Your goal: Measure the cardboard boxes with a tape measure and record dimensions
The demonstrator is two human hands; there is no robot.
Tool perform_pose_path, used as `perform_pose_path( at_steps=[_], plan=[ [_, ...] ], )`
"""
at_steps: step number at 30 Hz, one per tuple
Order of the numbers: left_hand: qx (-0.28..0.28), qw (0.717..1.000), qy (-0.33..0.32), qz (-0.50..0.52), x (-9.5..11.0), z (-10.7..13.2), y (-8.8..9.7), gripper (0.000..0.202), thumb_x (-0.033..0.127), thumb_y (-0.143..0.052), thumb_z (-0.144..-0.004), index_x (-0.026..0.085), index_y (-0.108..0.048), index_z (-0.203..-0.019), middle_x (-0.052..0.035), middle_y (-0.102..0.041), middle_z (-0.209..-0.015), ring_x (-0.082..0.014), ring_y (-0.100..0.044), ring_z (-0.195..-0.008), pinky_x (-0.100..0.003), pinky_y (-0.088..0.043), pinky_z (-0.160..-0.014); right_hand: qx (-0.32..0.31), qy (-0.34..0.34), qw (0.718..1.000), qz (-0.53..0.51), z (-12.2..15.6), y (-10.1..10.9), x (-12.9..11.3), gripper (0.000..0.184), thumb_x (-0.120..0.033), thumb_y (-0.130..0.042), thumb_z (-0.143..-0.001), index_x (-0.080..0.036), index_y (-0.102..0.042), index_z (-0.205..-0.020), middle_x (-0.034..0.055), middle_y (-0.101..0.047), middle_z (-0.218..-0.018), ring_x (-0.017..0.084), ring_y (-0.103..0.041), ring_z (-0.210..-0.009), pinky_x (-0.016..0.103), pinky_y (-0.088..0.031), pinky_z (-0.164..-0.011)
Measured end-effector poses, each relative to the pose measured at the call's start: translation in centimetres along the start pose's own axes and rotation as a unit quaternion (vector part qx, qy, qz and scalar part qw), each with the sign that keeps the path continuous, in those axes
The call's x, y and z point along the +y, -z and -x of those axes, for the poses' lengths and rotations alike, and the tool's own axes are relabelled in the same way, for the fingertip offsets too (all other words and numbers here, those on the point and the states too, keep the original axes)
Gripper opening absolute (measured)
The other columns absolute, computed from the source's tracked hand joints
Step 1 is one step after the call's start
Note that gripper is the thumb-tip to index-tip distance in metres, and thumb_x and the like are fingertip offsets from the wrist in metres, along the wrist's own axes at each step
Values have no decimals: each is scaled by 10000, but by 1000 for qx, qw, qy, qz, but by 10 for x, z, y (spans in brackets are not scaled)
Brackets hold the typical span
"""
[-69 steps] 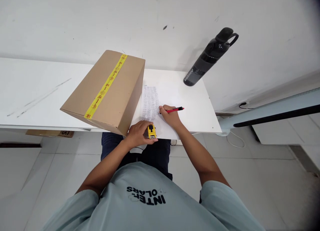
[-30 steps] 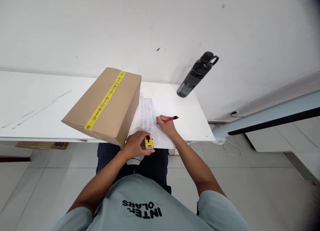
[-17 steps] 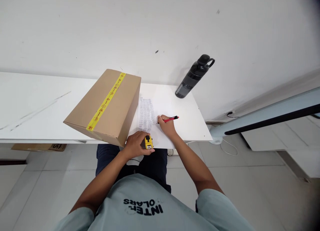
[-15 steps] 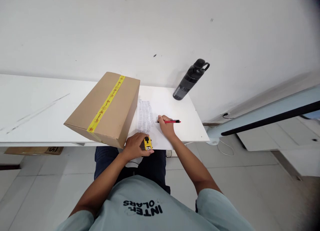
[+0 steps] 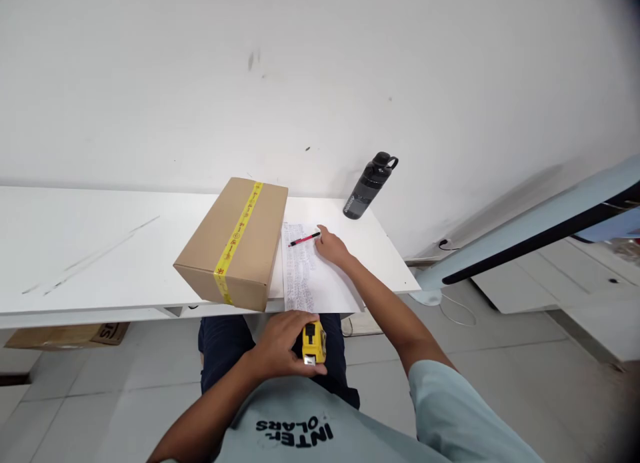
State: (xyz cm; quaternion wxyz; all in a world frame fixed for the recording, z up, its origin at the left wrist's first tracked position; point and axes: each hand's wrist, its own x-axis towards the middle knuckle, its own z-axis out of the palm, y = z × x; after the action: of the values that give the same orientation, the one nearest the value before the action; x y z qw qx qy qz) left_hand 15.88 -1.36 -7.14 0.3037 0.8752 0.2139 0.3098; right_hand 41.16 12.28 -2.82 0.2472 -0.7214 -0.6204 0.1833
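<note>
My left hand (image 5: 280,345) is closed around a yellow and black tape measure (image 5: 314,339). It is held over my lap, just off the table's front edge, with the metal tip of the tape showing at its near end. A red and black pen (image 5: 303,239) lies across a sheet of handwritten paper (image 5: 327,286) on the table. At the pen's black end is my right hand (image 5: 332,247), resting on the sheet with thumb and index finger apart. Whether a fingertip still touches the pen is hard to see.
A taped cardboard box (image 5: 235,239) sits left of the paper on the white table (image 5: 100,263). Behind, to the right, stands a dark bottle (image 5: 367,186) near the wall. Another cardboard box (image 5: 65,336) is below the table at left.
The pen has left my right hand's writing grip and now lies on the paper, pointing left. My left hand has drawn the tape measure back from the table edge towards my body.
</note>
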Motion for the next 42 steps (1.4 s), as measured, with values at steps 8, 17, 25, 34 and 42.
perform_pose_path(
  at_steps=[8, 17, 25, 34, 42],
  plan=[
    [257, 959, -95, -72, 22, 18, 39, 952, 840, -508, -827, 284, -252, -1556, -155, -685, -1248, -309, -704, -1127, -513, -557, -1002, -377, 223, 823, -362, 132, 16, -71, 560, -728, -536, -906, -220, -639, -1118, 81, -696, -999, 206, -641, -850, 344, -530, -756],
    [254, 925, -148, -243, 40, 19, 71, 768, 523, -612, -957, 202, -291, -1576, -179, -697, -1266, -233, -692, -1141, -402, -581, -934, -212, 55, 757, -616, 198, -45, -89, 451, -560, -828, -767, -265, -640, -1052, 1, -593, -844, 139, -532, -690, 255, -478, -608],
    [147, 899, -164, -379, 74, 41, 130, 326, 260, -686, -953, 213, -627, -1270, -101, -754, -1234, -109, -723, -915, -352, -518, -1045, -181, 168, 823, -511, 194, -31, -109, 354, -364, -769, -862, -254, -586, -1145, -4, -615, -909, 120, -564, -715, 232, -508, -639],
    [262, 755, -41, -600, -3, 45, 236, 346, 149, -612, -953, 278, -671, -1268, -50, -800, -1014, -195, -729, -895, -353, -498, -822, 225, 207, 869, -389, 163, -14, -86, 515, -289, -785, -800, -261, -541, -1253, 57, -602, -1139, 194, -657, -891, 316, -577, -725],
    [146, 807, 64, -569, -30, 34, 247, 405, 214, -503, -1003, 314, -626, -1376, -53, -736, -1265, -245, -690, -1078, -385, -494, -895, 263, 254, 903, -223, 154, -9, -82, 563, -316, -726, -843, -270, -474, -1344, 85, -617, -1171, 227, -672, -912, 371, -595, -764]
  ],
)
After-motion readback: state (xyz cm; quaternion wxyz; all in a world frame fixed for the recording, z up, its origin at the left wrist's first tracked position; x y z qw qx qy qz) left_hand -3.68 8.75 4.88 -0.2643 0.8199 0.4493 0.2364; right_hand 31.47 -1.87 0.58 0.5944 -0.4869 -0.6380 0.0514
